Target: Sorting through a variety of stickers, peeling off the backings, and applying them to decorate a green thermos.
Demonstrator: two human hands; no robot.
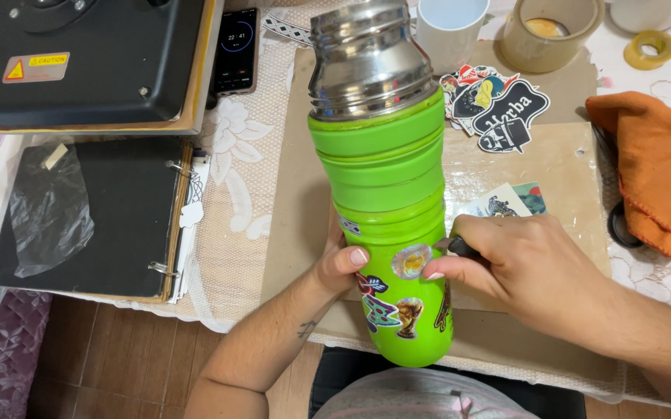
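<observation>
A tall green thermos [386, 186] with a steel top stands tilted toward me over the table edge, its lower body covered with several stickers. My left hand [341, 264] grips its left side, thumb on the front. My right hand [518, 268] holds a small dark tool [459, 248] whose tip touches a round sticker [411, 261] on the thermos.
A pile of loose stickers [490, 101] lies behind the thermos on a brown board [560, 163]. An orange cloth [657, 178] is at right, tape rolls [553, 31] and a white mug [448, 27] at the back, a phone [236, 50], a black press [79, 58] and a black binder [95, 213] at left.
</observation>
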